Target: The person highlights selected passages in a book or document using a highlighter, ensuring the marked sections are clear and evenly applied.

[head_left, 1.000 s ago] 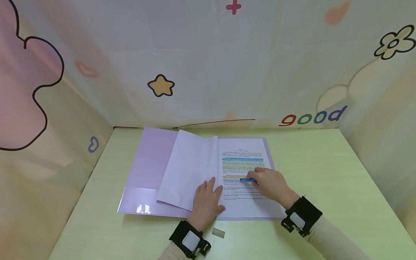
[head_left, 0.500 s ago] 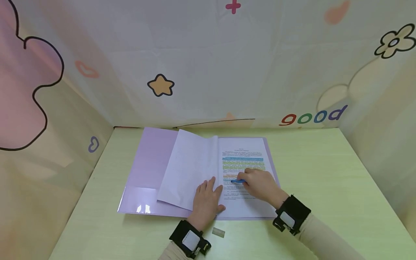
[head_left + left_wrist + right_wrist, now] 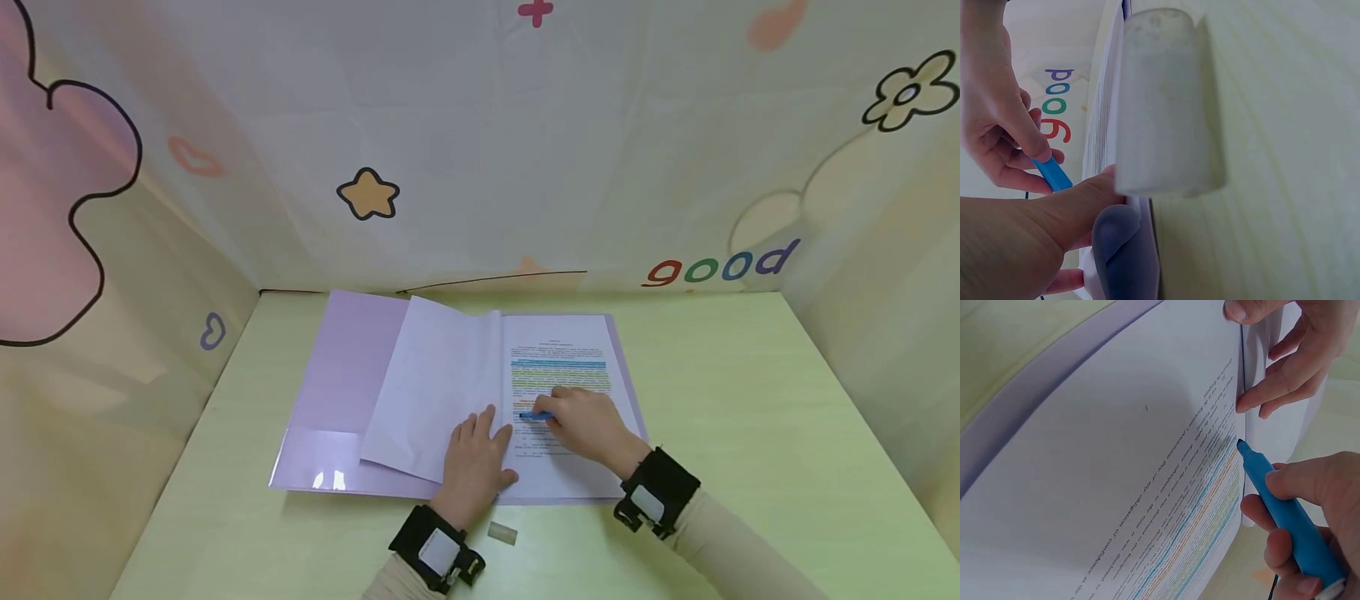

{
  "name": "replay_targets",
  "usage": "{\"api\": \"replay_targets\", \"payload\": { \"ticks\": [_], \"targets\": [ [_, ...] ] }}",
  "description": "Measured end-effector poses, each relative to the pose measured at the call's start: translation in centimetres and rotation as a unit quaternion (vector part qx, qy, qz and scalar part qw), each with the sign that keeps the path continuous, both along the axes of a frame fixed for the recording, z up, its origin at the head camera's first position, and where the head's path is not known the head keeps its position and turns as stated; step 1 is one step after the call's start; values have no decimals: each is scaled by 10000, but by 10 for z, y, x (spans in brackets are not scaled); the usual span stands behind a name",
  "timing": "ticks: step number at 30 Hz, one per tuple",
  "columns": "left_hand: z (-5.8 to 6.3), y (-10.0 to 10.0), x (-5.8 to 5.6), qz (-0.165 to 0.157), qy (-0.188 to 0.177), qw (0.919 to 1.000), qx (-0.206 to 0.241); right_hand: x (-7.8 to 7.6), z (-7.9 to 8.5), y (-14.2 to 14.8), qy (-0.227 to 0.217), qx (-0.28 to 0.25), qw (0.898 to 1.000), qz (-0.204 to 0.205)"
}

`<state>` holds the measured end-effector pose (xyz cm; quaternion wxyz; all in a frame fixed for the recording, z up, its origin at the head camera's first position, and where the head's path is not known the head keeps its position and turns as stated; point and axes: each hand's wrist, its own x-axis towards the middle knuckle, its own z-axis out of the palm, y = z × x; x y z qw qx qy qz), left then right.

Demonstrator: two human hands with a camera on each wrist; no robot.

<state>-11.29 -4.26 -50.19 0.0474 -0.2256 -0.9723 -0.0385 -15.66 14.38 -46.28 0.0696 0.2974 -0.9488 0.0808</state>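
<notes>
In the head view, my right hand [image 3: 588, 425] grips a blue highlighter [image 3: 1294, 528] between thumb and curled fingers. Its dark tip is right at the printed page [image 3: 558, 479], at the spine-side end of a text line. Blue, green and orange bands colour several lines of that page. My left hand [image 3: 472, 462] lies with fingers spread across the inner edge of the turned-over white sheet [image 3: 438, 367], thumb towards the printed page. Both sheets belong to an open light purple folder [image 3: 330, 375].
A small greyish block [image 3: 502, 533] sits on the table just in front of the folder, near my left wrist; it looms large in the left wrist view. The pale green table [image 3: 750, 400] ends at a patterned cloth backdrop [image 3: 480, 150].
My right hand has slid left across the printed page with the highlighter, from mid-line to near the spine. The left hand has stayed in place on the sheet.
</notes>
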Motion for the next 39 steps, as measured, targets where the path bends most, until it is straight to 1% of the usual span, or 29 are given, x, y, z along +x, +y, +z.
{"api": "replay_targets", "payload": {
  "ticks": [4, 10, 21, 29, 39],
  "targets": [
    [-1, 0, 0, 9, 26, 10000, -33, -1, -2, -2, -37, 19, 10000, -6],
    [-2, 1, -2, 34, 40, 10000, -18, -3, -1, -5, -33, -51, 10000, 47],
    [0, 1, -1, 29, -4, 10000, -42, -4, -1, -8, -65, -92, 9999, 81],
    [-1, 0, -1, 6, 40, 10000, -50, -4, -3, -10, -171, 43, 9998, 13],
    [-2, 1, -1, 32, 27, 10000, -32, -4, -1, -12, -151, 173, 9997, -9]
  ]
}}
